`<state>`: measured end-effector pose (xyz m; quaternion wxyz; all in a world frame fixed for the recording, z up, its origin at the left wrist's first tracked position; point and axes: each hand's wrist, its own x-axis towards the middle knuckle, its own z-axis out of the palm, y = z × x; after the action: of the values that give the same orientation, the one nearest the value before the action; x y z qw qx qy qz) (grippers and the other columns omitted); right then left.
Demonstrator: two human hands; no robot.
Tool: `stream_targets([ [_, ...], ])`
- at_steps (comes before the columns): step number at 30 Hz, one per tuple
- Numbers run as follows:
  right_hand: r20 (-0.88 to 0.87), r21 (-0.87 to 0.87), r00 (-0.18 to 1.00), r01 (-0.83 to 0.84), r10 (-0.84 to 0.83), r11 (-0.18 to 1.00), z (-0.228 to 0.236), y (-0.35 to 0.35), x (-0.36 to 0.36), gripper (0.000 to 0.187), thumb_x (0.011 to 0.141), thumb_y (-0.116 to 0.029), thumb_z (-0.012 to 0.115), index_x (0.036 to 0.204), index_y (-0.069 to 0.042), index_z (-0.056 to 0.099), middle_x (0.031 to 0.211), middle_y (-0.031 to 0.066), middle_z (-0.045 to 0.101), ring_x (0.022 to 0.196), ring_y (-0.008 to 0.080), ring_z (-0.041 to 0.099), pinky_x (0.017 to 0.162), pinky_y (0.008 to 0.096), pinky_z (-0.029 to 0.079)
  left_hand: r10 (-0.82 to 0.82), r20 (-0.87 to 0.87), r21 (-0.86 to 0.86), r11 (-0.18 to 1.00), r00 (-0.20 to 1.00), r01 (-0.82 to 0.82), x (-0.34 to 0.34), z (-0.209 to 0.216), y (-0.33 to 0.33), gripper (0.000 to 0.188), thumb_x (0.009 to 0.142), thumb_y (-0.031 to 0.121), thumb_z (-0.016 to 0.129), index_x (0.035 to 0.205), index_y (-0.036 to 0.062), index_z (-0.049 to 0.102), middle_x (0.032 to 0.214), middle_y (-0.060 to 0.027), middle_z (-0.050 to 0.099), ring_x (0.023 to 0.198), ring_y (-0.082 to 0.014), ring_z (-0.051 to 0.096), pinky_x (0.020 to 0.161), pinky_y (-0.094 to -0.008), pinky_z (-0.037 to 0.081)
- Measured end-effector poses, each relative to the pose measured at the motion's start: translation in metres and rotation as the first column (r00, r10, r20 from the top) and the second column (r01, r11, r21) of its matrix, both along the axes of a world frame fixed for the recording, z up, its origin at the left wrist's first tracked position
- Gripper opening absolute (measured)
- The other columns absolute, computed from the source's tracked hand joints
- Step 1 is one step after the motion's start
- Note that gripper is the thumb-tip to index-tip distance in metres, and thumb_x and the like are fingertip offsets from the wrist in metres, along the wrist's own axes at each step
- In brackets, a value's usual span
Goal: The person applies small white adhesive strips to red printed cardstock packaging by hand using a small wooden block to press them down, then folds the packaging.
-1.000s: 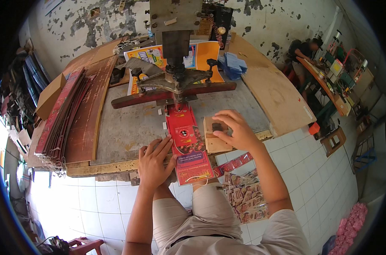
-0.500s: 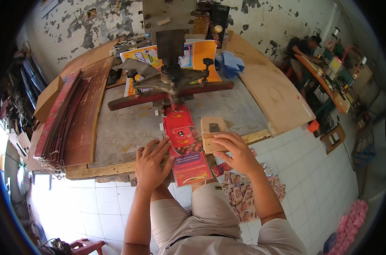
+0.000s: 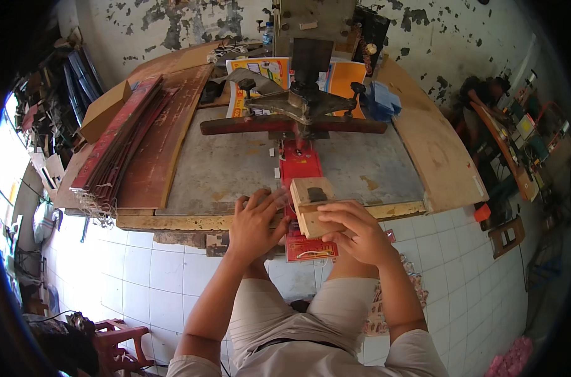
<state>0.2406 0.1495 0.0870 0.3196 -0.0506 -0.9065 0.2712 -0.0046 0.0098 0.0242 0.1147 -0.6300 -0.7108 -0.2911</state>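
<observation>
A long red printed card (image 3: pixel 301 164) with a white cord at its near end lies on the grey metal bed of a press, reaching past the table's front edge. My right hand (image 3: pixel 362 237) grips a light wooden block (image 3: pixel 305 220) by its right side, fingers on top and thumb below. The block, which bears a dark patch on top, sits over the card's middle and hides that part; whether it touches the card I cannot tell. At the card's left edge is my left hand (image 3: pixel 254 227), fingers spread and slightly blurred. Beyond stands the press head (image 3: pixel 304 103) with its crossbar.
Red bundles with cords (image 3: pixel 119 135) lie on the left boards, beside a cardboard box (image 3: pixel 104 112). Blue pieces (image 3: pixel 383 100) rest behind the press at right. Printed pieces (image 3: pixel 376 311) cover floor tiles near my right leg. A person (image 3: pixel 480 100) sits at a far-right bench.
The wooden block has moved left, from beside the card to over it, in my right hand. My left hand stays by the card's left edge. The whole view has shifted.
</observation>
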Motion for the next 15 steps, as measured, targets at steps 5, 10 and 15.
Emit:
stream_targets([
  [5, 0.012, -0.024, 1.0, -0.001, 0.001, 1.0, -0.012, 0.028, -0.041, 0.044, 0.088, -0.006, 0.089, 0.13, -0.004, 0.074, 0.139, 0.0096, 0.073, 0.126, 0.0338, 0.069, 0.103, 0.0444, 0.06, -0.007, 0.002, 0.002, 1.0, 1.0, 0.007, -0.002, -0.002, 0.002, 0.051, 0.096, 0.036, 0.076, 0.143, 0.0149, 0.073, 0.155, 0.0015, 0.069, 0.141, -0.0277, 0.06, 0.117, -0.0544, 0.041],
  [10, 0.011, 0.054, 0.997, 0.072, -0.072, 0.996, -0.023, 0.063, -0.083, 0.039, 0.093, -0.016, 0.086, 0.127, -0.004, 0.073, 0.138, 0.0108, 0.071, 0.126, 0.0377, 0.066, 0.107, 0.0473, 0.056, -0.013, 0.018, 0.001, 1.0, 1.0, 0.013, -0.001, 0.002, 0.001, 0.052, 0.096, 0.036, 0.076, 0.143, 0.0152, 0.073, 0.154, 0.0014, 0.07, 0.14, -0.0277, 0.061, 0.117, -0.055, 0.042],
  [15, 0.0, 0.074, 0.991, 0.131, -0.131, 0.989, -0.033, 0.085, -0.105, 0.041, 0.092, -0.015, 0.088, 0.129, -0.003, 0.073, 0.139, 0.0111, 0.072, 0.128, 0.0361, 0.067, 0.108, 0.0468, 0.056, -0.014, 0.028, 0.002, 1.0, 1.0, 0.014, -0.001, 0.002, 0.003, 0.053, 0.096, 0.036, 0.076, 0.144, 0.016, 0.073, 0.154, 0.0022, 0.071, 0.139, -0.0271, 0.062, 0.116, -0.0547, 0.042],
])
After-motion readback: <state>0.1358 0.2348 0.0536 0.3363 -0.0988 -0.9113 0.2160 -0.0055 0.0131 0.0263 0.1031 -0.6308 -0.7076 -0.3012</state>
